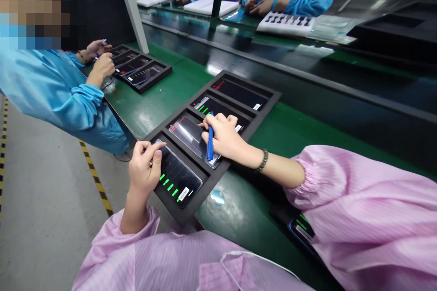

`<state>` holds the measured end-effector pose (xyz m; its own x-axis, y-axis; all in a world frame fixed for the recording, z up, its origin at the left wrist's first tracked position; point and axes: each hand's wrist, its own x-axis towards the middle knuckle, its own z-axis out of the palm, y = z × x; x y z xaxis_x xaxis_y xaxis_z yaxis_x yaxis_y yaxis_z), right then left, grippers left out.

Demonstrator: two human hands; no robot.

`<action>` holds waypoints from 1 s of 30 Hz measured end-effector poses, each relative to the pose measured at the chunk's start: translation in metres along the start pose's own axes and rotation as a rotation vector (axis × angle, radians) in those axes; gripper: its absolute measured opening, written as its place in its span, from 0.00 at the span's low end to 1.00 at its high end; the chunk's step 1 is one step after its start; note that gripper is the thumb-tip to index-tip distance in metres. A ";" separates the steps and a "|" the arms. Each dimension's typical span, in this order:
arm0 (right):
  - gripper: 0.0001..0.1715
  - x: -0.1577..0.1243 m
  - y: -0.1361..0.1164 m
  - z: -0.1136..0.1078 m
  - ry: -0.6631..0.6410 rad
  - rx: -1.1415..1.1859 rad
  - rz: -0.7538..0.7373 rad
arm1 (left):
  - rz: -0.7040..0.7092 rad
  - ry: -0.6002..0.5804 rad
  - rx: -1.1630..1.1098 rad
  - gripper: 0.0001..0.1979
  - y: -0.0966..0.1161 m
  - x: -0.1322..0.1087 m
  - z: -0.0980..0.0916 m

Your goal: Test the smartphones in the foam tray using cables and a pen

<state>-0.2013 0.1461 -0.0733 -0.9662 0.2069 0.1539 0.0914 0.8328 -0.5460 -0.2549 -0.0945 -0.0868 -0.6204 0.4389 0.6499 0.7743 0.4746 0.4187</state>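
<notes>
A black foam tray (266, 100) with several slots lies on the green bench. Each slot holds a dark phone panel. My right hand (223, 136) holds a blue pen-like tool (210, 143) and rests its fingertips on the second panel (187, 134), which has a shiny film. My left hand (145, 168) pinches the top corner of the nearest panel (175, 177), which carries green stickers and a white label. Two further panels (218, 109) (241, 93) lie untouched in the far slots.
A person in a blue coat at my left works at a similar tray (145, 72). Other blue-coated people sit across a dark conveyor (307, 86) with white trays (285, 22). Another device (302, 229) lies beneath my right sleeve. A small film tab (217, 198) lies on the bench.
</notes>
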 end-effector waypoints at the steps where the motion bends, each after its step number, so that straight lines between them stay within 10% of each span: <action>1: 0.07 -0.001 -0.001 0.001 -0.004 -0.008 -0.003 | -0.001 0.003 -0.003 0.19 0.000 0.000 0.000; 8: 0.07 0.026 0.027 -0.034 0.138 -0.081 0.011 | -0.034 -0.007 -0.016 0.19 -0.002 -0.001 0.001; 11: 0.06 0.055 0.067 -0.070 0.363 -0.148 0.237 | -0.040 -0.015 -0.019 0.20 -0.002 -0.002 0.001; 15: 0.08 0.078 0.109 -0.099 0.283 -0.151 0.443 | -0.047 -0.023 -0.013 0.20 -0.001 -0.001 0.000; 30: 0.06 0.093 0.116 -0.081 0.197 -0.144 0.493 | -0.060 -0.008 -0.037 0.20 0.000 -0.001 0.001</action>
<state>-0.2611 0.3037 -0.0561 -0.7382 0.6712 0.0670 0.5674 0.6715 -0.4766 -0.2543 -0.0942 -0.0880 -0.6664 0.4169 0.6181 0.7399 0.4718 0.4795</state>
